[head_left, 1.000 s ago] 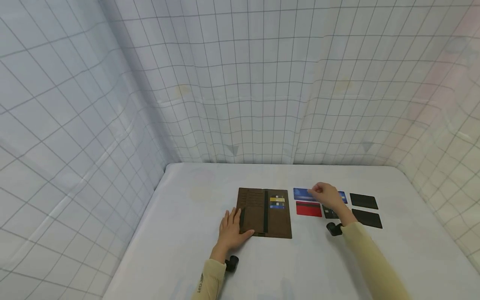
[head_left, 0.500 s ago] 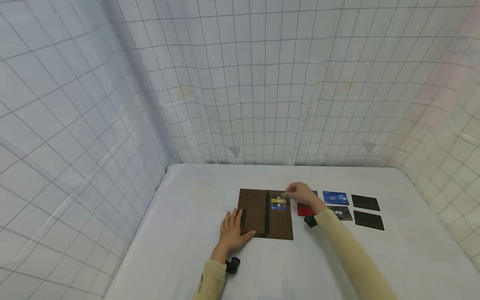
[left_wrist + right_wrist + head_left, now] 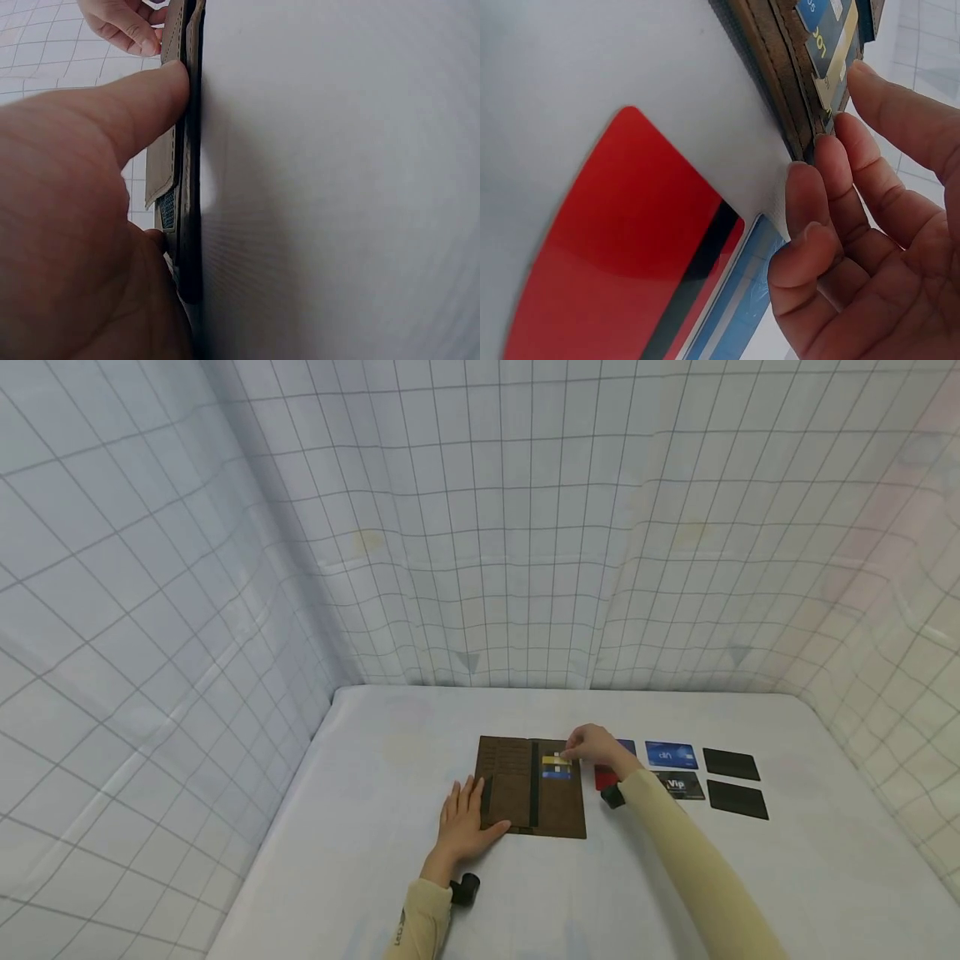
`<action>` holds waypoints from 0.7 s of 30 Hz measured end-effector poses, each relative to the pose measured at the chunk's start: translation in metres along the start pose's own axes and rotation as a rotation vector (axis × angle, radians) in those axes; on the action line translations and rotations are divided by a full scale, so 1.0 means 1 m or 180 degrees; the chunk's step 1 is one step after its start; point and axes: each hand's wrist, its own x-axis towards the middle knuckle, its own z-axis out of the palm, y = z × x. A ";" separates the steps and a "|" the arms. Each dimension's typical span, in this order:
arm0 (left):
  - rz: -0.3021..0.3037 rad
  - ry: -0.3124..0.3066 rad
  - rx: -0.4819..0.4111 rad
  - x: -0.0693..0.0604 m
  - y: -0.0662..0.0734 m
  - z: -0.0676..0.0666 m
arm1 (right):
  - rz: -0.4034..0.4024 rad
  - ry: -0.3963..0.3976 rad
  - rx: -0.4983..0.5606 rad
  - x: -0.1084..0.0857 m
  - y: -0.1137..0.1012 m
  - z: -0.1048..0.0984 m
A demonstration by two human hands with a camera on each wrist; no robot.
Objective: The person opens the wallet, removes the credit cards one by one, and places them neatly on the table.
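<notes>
Plainly, we have an open brown wallet (image 3: pixel 511 802) before us, its right half holding a few slotted cards. At the wallet's upper right, our right hand (image 3: pixel 592 745) brings thumb and fingertips close together by a yellow-banded card (image 3: pixel 843 64); the gap is narrow, but whether they pinch it we cannot tell. Against the wallet's lower left, our left hand (image 3: pixel 462 831) lies spread, gripping nothing, its thumb touching the lower edge. We judge the step to be working a card at its slot; the next move seems to call for a light, straight push or pull with the wallet steadied.

Just right of the wallet lie a red card (image 3: pixel 630 247) with a dark stripe and, beyond it, a blue striped card (image 3: pixel 739 289). Farther right of the wallet, a blue lettered card (image 3: pixel 670 755) has upside-down writing, possibly "Vip", and the dark card (image 3: pixel 680 787) below it reads "Vip". Rightmost are two black cards (image 3: pixel 731 764), no writing legible. Our left sleeve (image 3: pixel 423 906), below the wallet, shows "Let".
</notes>
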 end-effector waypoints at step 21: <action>-0.0041 -0.0048 0.0060 0.002 -0.004 0.003 | 0.0069 -0.0224 -0.0218 0.010 -0.006 -0.001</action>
